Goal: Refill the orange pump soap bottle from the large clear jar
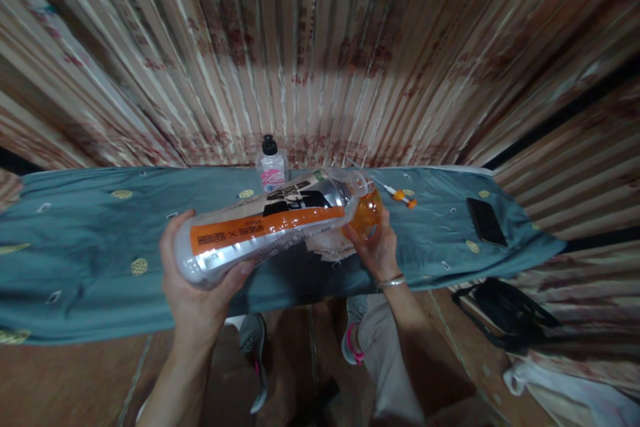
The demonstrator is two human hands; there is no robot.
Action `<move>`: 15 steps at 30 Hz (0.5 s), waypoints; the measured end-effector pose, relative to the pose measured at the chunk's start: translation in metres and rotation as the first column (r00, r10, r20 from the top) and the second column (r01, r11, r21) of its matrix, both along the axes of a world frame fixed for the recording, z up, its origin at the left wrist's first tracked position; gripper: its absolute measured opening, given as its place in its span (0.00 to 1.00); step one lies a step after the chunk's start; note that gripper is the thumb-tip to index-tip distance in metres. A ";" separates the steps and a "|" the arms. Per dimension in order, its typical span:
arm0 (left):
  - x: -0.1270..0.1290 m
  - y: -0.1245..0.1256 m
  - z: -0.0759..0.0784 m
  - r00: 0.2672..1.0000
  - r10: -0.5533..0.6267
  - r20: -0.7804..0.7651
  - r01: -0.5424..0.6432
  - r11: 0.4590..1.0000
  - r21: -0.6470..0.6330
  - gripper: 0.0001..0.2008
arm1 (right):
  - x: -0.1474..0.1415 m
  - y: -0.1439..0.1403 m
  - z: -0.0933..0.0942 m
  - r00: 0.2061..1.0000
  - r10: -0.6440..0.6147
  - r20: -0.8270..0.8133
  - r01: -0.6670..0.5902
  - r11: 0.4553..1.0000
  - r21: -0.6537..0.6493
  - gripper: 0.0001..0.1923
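Above teal cloth, left fingers curl around the labelled bottle.

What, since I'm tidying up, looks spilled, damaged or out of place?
A crumpled pale thing, partly hidden on the teal cloth, looks untidy; I can't identify it. The large bottle is tipped nearly sideways, but the left hand holds one end and the right hand the amber piece at the other. No spill or damage shows.

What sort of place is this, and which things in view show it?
Probably a curtained corner of a home: pleated, patterned curtains hang behind a cloth-covered table, and what looks like a phone lies on it.
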State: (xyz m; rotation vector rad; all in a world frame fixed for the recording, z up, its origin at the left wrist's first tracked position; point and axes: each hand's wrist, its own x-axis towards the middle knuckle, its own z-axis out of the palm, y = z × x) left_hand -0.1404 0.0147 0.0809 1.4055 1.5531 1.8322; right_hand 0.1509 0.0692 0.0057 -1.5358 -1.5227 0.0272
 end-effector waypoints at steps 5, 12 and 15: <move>-0.002 0.000 -0.003 1.000 -0.015 0.011 0.015 1.000 -0.006 0.49 | 0.001 0.001 -0.001 1.000 0.005 -0.025 -0.006 1.000 -0.025 0.38; 0.001 0.000 0.000 1.000 -0.016 0.013 0.016 1.000 0.000 0.49 | 0.000 0.000 0.000 1.000 -0.001 -0.024 0.001 1.000 -0.012 0.39; 0.001 0.000 0.000 1.000 -0.021 0.019 0.021 1.000 0.000 0.49 | -0.001 0.000 0.003 0.999 -0.001 -0.035 0.000 0.999 -0.036 0.39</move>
